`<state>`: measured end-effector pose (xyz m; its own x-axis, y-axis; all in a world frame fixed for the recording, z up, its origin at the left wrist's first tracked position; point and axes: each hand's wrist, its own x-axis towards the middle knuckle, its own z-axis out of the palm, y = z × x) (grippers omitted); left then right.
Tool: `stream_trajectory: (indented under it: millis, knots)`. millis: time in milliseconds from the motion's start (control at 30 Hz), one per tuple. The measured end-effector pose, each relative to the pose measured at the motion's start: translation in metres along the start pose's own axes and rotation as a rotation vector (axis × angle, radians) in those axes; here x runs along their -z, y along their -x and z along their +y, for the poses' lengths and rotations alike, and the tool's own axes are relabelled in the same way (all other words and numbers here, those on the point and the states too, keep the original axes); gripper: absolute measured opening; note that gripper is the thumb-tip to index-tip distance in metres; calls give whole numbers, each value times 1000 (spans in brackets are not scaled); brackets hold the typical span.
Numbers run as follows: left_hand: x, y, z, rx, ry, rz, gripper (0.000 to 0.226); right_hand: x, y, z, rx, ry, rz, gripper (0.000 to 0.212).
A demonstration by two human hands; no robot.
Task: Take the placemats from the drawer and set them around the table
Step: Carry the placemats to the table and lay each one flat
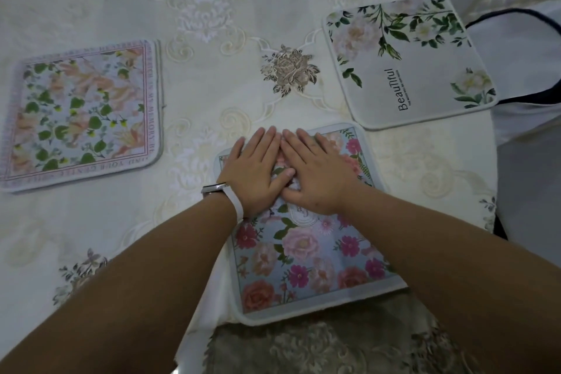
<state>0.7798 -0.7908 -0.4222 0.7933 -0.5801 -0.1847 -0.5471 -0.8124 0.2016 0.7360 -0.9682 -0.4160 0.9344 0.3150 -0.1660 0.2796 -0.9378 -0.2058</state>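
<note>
Pretty far along, by the look of it. Counting three placemats out on the tabletop (pixel 106 222) and nothing carried.

Closest in: rose placemat (pixel 306 252), blue with pink and red blooms, lying flat at the near edge, a bit right of centre. Might be hanging slightly over that edge, hard to say.

Further back, by the left edge: lily placemat (pixel 82 112), peach and green with a lettered border. Flat too, and well apart from the rose one.

Furthest, up at the right edge: white placemat (pixel 406 61) with green leaves and "Beautiful" printed on it. Sitting at an angle, near corner just beside the far right corner of the rose placemat. Touching or not, can't tell.

No drawer in view, so no clue about more mats waiting. Guessing the far side wants one or two yet, and maybe a straighten-up for the white one.

As for the hands: left hand (pixel 255 173) and right hand (pixel 315 173) both palm down on the far half of the rose placemat. Fingers straight, close together, pointing away, tips of the two hands nearly meeting. No gripping or pinching, just pressing flat. Probably smoothing it or nudging it into place.
</note>
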Motion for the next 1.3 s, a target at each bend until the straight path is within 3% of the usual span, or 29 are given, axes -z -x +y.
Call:
stream_trajectory:
  millis: [167, 367, 700, 1033, 1300]
  knots:
    - [0, -1, -1, 66, 29, 24, 76, 1, -9, 5, -64, -1, 21, 82]
    - [-1, 12, -2, 242, 9, 34, 76, -1, 3, 21, -302, -38, 52, 82]
    - [-19, 91, 10, 430, 157, 90, 87, -10, 62, 21, -482, -80, 74, 85]
    - [-35, 155, 54, 294, 109, 0, 93, -24, 132, -20, -491, -69, -16, 86]
    - [-38, 151, 92, -21, -49, -142, 112, -30, 145, -62, -163, -9, -91, 83]
